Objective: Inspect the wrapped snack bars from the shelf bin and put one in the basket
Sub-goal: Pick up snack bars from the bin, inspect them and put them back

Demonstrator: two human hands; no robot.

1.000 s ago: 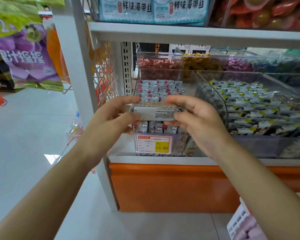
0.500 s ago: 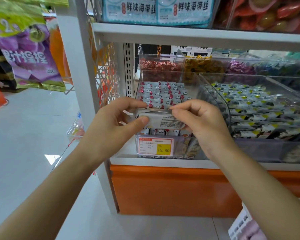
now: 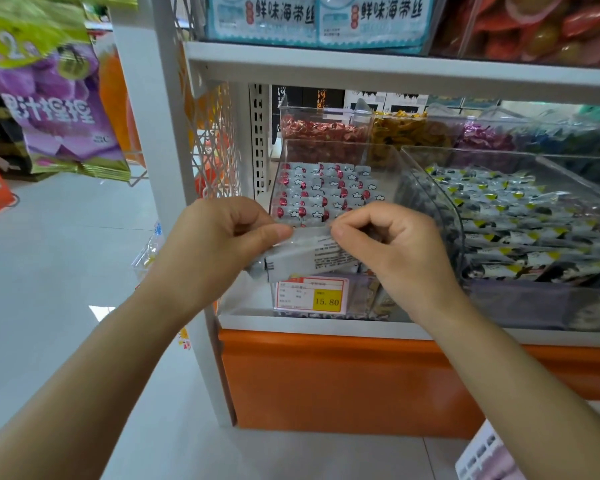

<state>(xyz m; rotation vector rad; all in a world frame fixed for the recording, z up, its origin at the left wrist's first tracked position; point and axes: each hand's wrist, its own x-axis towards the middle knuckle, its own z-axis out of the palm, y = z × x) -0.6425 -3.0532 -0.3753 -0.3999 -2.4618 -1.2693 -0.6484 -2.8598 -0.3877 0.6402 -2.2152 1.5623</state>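
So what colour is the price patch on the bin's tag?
Yellow patch on a red-edged tag; head view.

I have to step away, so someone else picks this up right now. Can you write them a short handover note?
Left hand: pinches the left part of one snack bar, thumb on top.
Right hand: pinches the bar's upper edge on the right.
The bar is held in front of the clear bin, printed back toward the camera. The other bars lie in the bin.
Done: one bar picked out and under inspection.
Left: finish the check, then put it in the basket, whose corner seems to show at lower right.
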